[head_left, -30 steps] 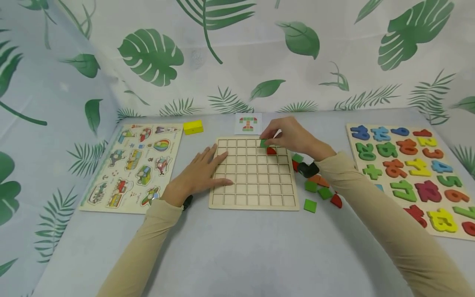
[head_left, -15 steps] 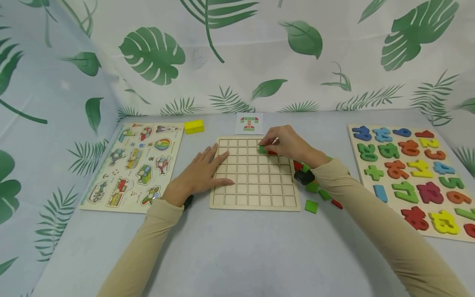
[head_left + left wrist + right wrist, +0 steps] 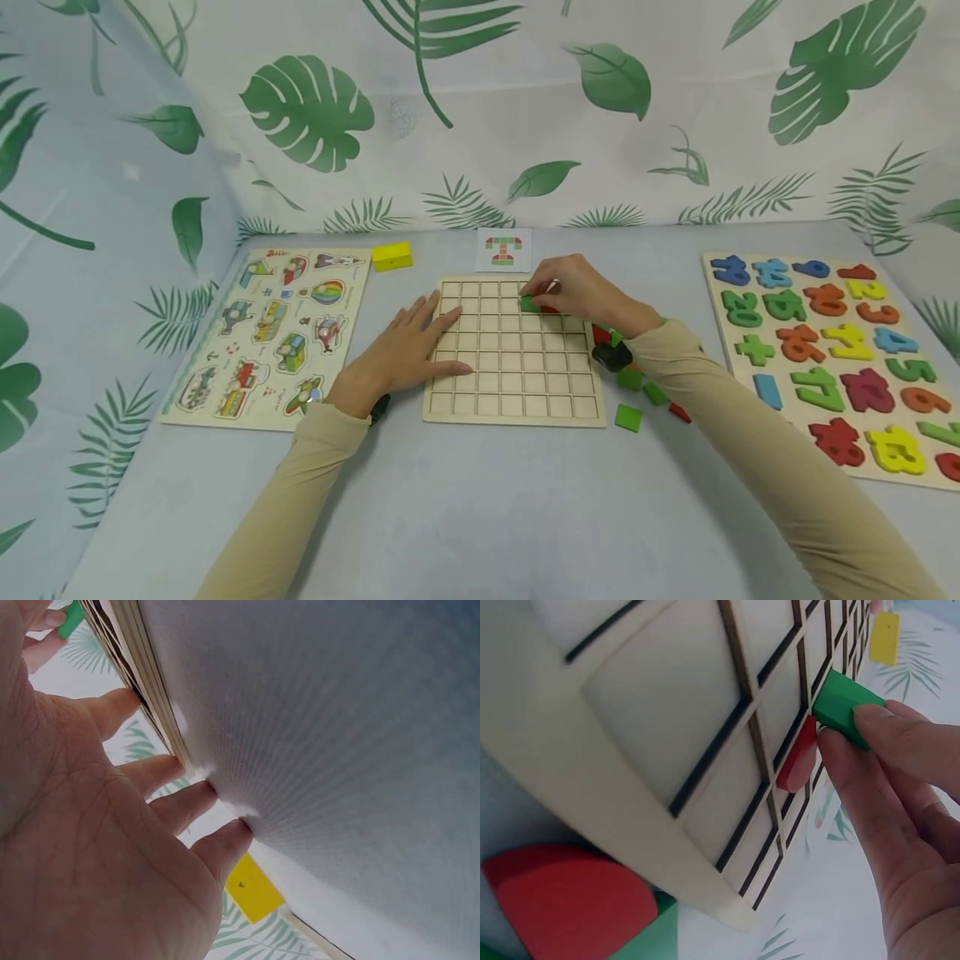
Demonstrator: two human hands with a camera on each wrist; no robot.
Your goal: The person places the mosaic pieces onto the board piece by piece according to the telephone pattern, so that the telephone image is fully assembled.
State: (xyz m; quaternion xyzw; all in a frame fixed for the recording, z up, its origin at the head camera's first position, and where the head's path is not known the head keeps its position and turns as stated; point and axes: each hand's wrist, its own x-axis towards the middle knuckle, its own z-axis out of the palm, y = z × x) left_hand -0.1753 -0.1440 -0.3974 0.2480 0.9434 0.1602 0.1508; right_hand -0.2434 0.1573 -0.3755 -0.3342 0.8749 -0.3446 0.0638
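Note:
My right hand pinches a green square tile between thumb and fingers. The tile is at a cell of the wooden grid board, right beside a red quarter-round piece that sits in the grid. In the head view the fingers partly cover both pieces. My left hand lies spread at the board's left edge. Its thumb and index finger reach over the board, while the other fingertips touch the table, as the left wrist view shows.
Loose green tiles and red pieces lie right of the board, partly under my right wrist. A pattern card stands behind it. A yellow block and picture puzzle are left; a number puzzle is right.
My right hand has lowered the green tile slightly toward me, down to the grid beside the red piece, and then barely moved. The left hand stays in place.

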